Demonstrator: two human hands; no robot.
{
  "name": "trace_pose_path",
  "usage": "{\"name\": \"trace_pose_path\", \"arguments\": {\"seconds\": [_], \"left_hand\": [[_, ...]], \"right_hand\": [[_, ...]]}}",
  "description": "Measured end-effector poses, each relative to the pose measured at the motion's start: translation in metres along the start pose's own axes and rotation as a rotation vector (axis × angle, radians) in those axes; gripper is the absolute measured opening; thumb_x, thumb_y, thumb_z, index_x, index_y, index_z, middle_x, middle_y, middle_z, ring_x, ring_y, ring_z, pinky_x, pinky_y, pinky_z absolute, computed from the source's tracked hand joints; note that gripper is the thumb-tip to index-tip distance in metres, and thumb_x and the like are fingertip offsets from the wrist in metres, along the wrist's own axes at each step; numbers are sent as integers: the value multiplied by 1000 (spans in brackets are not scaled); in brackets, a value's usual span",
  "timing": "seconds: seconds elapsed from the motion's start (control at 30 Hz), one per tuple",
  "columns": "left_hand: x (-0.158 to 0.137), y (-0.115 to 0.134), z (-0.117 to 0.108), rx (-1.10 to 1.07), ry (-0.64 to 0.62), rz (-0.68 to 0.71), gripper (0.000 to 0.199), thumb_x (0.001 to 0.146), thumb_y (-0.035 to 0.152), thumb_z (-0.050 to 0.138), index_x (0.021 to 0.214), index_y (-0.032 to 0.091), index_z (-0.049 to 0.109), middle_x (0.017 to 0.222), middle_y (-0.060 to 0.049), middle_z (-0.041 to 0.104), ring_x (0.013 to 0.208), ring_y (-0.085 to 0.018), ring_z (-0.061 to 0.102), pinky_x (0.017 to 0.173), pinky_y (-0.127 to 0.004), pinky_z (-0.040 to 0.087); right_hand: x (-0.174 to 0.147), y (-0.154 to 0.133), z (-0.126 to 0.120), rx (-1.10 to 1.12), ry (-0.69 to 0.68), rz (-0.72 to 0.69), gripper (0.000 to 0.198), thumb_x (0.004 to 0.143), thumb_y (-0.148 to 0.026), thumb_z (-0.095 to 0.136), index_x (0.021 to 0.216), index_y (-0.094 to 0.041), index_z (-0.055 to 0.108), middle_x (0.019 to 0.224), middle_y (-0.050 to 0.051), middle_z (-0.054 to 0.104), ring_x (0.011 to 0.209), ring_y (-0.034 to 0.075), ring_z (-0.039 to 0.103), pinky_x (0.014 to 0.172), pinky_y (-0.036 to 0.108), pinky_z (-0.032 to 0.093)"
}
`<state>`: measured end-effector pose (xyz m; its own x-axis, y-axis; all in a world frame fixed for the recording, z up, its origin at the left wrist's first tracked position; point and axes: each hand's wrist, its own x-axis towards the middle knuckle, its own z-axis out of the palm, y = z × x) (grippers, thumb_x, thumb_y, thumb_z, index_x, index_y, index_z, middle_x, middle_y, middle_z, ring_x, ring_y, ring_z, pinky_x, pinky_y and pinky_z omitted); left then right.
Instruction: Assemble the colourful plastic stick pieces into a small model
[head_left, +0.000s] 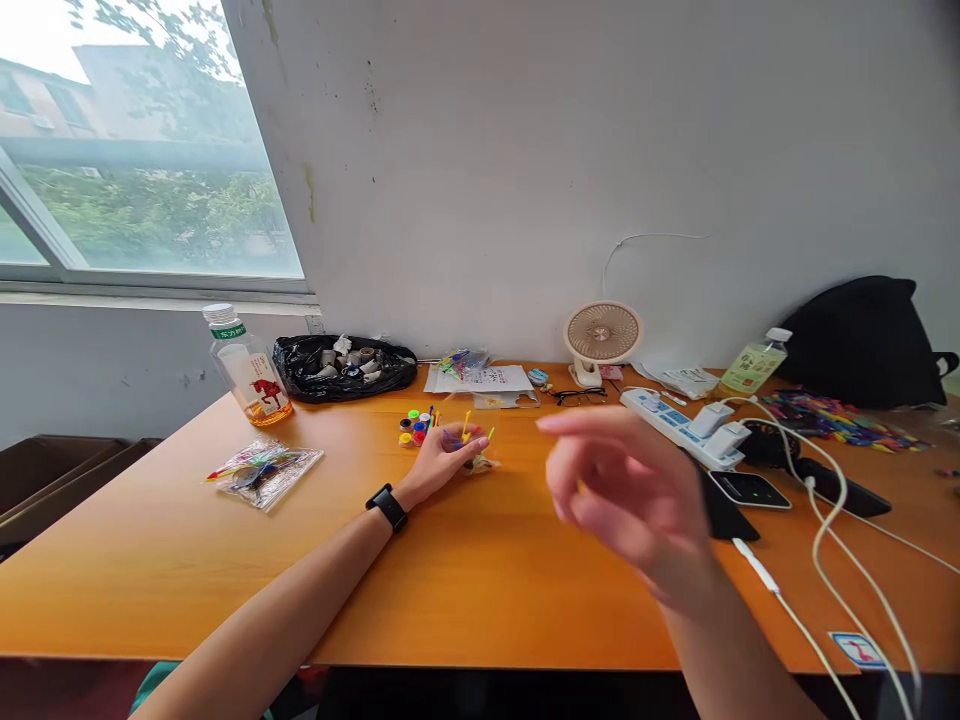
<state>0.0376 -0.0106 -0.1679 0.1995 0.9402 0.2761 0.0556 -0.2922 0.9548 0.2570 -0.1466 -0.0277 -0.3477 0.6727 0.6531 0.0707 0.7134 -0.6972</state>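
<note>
My left hand (442, 460), with a black watch (388, 508) on its wrist, rests on the table. Its fingers are closed around a small plastic piece with yellow sticks (466, 425) pointing up; its exact kind is too small to make out. Right behind that hand stand several small coloured pots (414, 430), partly covered by it. Nearer the camera, my right hand (630, 500) is raised above the table, slightly blurred. Its index finger points left, apart from the bent fingers and thumb, and I see nothing held.
A zip bag (262, 472) and a bottle (251, 375) lie to the left, by a black bag of scraps (345, 370). Farther back are papers (480, 379) and a fan (602, 335). At right are a power strip (671, 422), white cables (832, 520), a phone (750, 489) and colourful pieces (832, 415).
</note>
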Motion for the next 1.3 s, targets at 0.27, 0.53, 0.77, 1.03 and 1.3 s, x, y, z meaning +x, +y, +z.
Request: {"name": "trace_pose_path", "arguments": {"seconds": [0.27,0.53,0.77,1.03,1.3], "left_hand": [[-2,7,4,-94,-27,-14,45,82,55,76,93,11,74,73,-3,66,59,-10,55,54,-21,45],[-7,14,12,-197,-63,-42,44,84,52,76,108,15,74,83,-5,71,67,-14,64,54,-22,51],[-2,15,12,-190,40,22,38,86,51,75,83,13,78,80,-6,73,70,-14,64,64,-24,53],[4,9,-3,-126,29,-5,48,80,47,81,117,18,73,98,-7,77,74,-15,70,65,-26,55],[9,14,-27,-187,-81,-111,41,77,42,84,108,16,78,93,-10,80,83,-20,74,79,-32,58]], "right_hand": [[25,170,15,-97,214,268,58,87,-49,74,136,-26,53,113,6,57,64,11,52,61,29,49],[17,187,23,257,50,402,35,90,-55,70,98,-21,73,92,4,71,67,14,57,61,27,45],[15,187,24,209,109,423,37,88,-56,71,79,-19,74,77,3,69,67,15,57,61,28,42],[14,195,21,311,137,469,33,80,-46,81,103,-23,77,93,6,76,86,21,69,71,30,49],[15,196,11,365,123,523,31,76,-41,81,101,-23,81,85,6,77,81,20,67,69,29,47]]}}
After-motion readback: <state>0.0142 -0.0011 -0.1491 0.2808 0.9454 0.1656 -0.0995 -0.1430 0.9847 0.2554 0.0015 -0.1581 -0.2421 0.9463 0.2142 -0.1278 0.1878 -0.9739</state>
